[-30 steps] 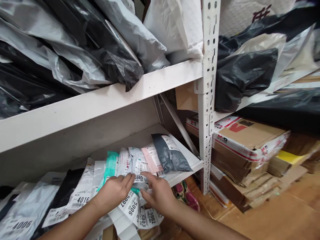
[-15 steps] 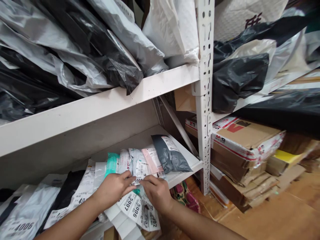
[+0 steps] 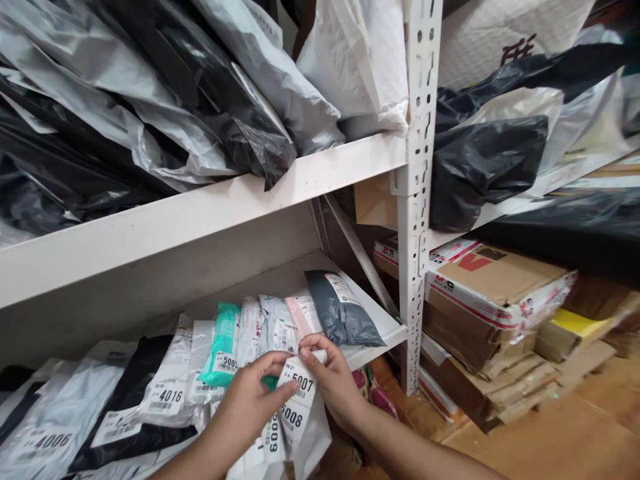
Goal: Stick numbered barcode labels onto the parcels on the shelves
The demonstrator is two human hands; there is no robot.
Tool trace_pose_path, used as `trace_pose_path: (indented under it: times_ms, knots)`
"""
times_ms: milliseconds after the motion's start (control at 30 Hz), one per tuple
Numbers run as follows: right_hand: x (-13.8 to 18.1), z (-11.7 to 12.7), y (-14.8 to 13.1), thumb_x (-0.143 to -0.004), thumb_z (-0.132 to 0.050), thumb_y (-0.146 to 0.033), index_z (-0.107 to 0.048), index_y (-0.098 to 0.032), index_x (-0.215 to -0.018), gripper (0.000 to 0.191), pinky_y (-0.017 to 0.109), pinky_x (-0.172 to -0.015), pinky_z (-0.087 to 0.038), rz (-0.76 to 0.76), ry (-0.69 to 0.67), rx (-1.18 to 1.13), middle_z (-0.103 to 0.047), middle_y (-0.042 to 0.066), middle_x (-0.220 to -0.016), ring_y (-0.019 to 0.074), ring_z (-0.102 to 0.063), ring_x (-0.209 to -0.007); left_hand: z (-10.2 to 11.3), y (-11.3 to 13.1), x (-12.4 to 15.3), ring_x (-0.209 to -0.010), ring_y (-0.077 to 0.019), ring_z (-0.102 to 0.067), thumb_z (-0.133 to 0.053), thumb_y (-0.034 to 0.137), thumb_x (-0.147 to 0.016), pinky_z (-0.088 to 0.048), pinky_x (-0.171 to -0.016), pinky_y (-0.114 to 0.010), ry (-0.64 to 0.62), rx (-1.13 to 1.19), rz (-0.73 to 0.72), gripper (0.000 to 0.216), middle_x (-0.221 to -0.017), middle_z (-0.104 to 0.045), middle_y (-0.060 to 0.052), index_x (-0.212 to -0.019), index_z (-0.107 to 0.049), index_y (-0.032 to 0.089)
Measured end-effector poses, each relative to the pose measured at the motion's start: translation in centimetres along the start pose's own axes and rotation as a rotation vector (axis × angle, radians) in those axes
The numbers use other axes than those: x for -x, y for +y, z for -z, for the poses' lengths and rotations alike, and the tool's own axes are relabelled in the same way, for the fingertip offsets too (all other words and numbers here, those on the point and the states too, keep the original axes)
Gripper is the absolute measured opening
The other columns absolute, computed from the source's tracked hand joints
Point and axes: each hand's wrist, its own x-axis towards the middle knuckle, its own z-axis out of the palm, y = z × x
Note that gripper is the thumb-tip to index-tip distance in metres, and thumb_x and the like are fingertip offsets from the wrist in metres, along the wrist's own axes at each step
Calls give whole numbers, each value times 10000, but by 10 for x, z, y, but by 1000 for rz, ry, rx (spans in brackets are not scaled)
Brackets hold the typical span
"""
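Both hands meet at the front edge of a low white shelf [image 3: 370, 319]. The left hand [image 3: 250, 407] and the right hand [image 3: 335, 380] together pinch a white parcel [image 3: 305, 413] by its top, each grip closed on it: the left thumb and forefinger hold the near corner, and the right fingertips [image 3: 313, 347] press the upper edge of its label [image 3: 303, 383], which reads 5007. The parcel is lifted clear of the row, upright, just in front of the shelf edge. Below it hang more white labelled packets [image 3: 280, 433], numbered 5008 and 5009, overlapping like a fan.

Just behind the hands, a row of small parcels lies on the shelf: a teal packet [image 3: 225, 340], white ones, a pink one [image 3: 305, 313], and a dark grey pouch [image 3: 343, 313] furthest right. To the left lie larger flat bags marked 4016 [image 3: 167, 393] and 4006 [image 3: 50, 441]. The shelf above is heaped with black and grey mailing bags [image 3: 150, 100]. Right of a white slotted upright [image 3: 417, 200], cardboard boxes [image 3: 490, 287] are stacked on the floor.

The work in hand appears to be checking numbered labels one at a time, with 5007 now singled out for reading. The next move seems to call for a steady two-handed hold so the loose packets beneath do not slide off.
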Motion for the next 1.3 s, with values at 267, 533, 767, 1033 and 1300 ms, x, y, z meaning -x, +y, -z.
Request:
trace_pose_path:
  times_ms: [267,533,767,1033,1300]
  knots:
    - [-5,15,-13,-666,-758,-468,-594,-193,-926,413,252,-666,-404,44,-87,161,-614,0,-775,115,-527,-695,-13,-4,-9,-556,-111,-392,-625,592,-628,-333,-562,-241,148,329,-25,439,-558,-417,35,-562,-502,176]
    - [-4,15,-36,-700,-754,-367,-583,-187,-923,334,230,-680,-435,134,-196,156,-624,-12,-795,105,-563,-725,-21,4,-1,-1138,-270,-523,-693,493,-645,-397,-997,-402,342,456,-197,357,-1200,-592,-103,-559,-537,184]
    - [6,4,-30,-651,-767,-459,-489,-163,-649,406,199,-531,-353,17,-141,106,-511,-53,-580,62,-437,-538,-38,10,3,-532,-124,-513,-704,563,-605,-457,-570,-256,212,683,-40,575,-573,-514,58,-992,-467,210]
    - [2,15,-4,-569,-807,-509,-605,-159,-803,467,229,-551,-411,-226,119,-165,-615,-17,-612,106,-545,-543,-5,12,-46,-859,-207,-579,-401,367,-889,-448,-808,-346,142,-225,-238,296,-855,-640,-52,-849,-622,175]
    - [-7,43,-7,-545,-800,-541,-625,-128,-725,484,210,-547,-368,-294,-42,44,-604,-8,-599,87,-497,-541,-20,20,-96,-971,-294,-594,-456,132,-832,-460,-840,-392,-329,-868,-609,239,-951,-657,-137,-859,-693,123]
